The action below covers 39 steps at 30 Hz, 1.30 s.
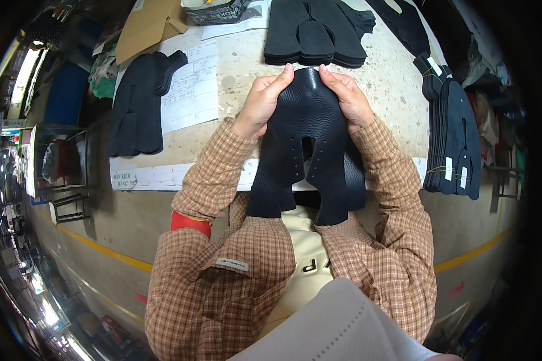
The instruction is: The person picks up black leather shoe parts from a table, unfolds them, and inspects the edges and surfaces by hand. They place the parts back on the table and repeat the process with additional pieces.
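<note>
A black pebbled-leather shoe upper (310, 114) hangs stretched between my two hands over the table's near edge. Its rounded toe end points away from me. Two flaps with rows of small holes run down toward my lap, with a slot between them. My left hand (262, 102) pinches the upper's far left edge, thumb on top. On the far right edge, my right hand (348, 99) grips it the same way. The fingers beneath the leather are partly hidden. Just past my fingertips lies a stack of black cut uppers (315, 39).
More stacked black pieces (135, 111) lie at the table's left, beside a written sheet (193, 84). Tagged black stacks (454, 138) sit along the right edge. A cardboard box (147, 27) and a dark printed container (215, 11) stand at the back left of the table (241, 54).
</note>
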Available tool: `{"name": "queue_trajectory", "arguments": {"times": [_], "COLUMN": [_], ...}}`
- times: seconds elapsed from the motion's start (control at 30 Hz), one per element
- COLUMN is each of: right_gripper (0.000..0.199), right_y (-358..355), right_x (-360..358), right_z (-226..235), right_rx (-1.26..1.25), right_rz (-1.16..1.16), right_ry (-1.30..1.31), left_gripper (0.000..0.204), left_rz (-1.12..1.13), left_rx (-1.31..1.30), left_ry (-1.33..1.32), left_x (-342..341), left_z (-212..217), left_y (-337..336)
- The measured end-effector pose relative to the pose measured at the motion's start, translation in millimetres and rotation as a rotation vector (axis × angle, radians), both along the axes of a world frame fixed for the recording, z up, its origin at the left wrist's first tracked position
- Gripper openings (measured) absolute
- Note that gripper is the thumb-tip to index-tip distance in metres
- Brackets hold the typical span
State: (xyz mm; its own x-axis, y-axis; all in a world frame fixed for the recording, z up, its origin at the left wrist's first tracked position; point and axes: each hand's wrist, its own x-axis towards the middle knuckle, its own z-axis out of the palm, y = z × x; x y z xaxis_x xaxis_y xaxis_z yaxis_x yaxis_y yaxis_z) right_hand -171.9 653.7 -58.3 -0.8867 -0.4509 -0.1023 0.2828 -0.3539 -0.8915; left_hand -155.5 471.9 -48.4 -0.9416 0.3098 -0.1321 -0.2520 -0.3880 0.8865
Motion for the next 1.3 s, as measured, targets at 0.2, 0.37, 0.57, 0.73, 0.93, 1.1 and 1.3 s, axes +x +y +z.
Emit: {"name": "queue_trajectory", "arguments": {"times": [0.2, 0.37, 0.57, 0.73, 0.93, 1.1, 1.3], "right_gripper": [0.038, 0.039, 0.038, 0.027, 0.025, 0.028, 0.027], "right_y": [0.2, 0.8, 0.1, -2.0, -10.9, -18.8, -29.7], "right_x": [1.8, 0.8, -1.3, -3.8, -23.2, -37.8, -52.0], "right_z": [0.5, -0.8, -1.8, -0.5, 11.2, 25.4, 18.9], "right_rx": [0.008, 0.01, -0.003, 0.16, 0.733, 0.94, 0.723], "right_rz": [0.007, 0.017, -0.019, -0.045, -0.004, 0.082, 0.202], "right_ry": [-0.032, -0.05, -0.083, 0.088, 0.596, 0.893, 0.797], "left_gripper": [0.036, 0.038, 0.039, 0.031, 0.028, 0.03, 0.033], "left_rz": [-0.021, -0.024, 0.012, -0.145, -0.036, 0.211, 0.299], "left_rx": [-0.031, -0.074, -0.045, -0.427, -0.342, -0.608, -0.461], "left_ry": [-0.015, 0.006, 0.052, 0.296, 0.303, 0.612, 0.627], "left_x": [0.8, -0.2, -3.0, -18.2, -27.7, -22.9, -26.1], "left_z": [0.3, -0.4, -5.8, -3.3, -14.5, -22.7, -19.5], "left_y": [-1.1, -3.2, 1.1, -21.0, -16.5, -5.5, -12.7]}}
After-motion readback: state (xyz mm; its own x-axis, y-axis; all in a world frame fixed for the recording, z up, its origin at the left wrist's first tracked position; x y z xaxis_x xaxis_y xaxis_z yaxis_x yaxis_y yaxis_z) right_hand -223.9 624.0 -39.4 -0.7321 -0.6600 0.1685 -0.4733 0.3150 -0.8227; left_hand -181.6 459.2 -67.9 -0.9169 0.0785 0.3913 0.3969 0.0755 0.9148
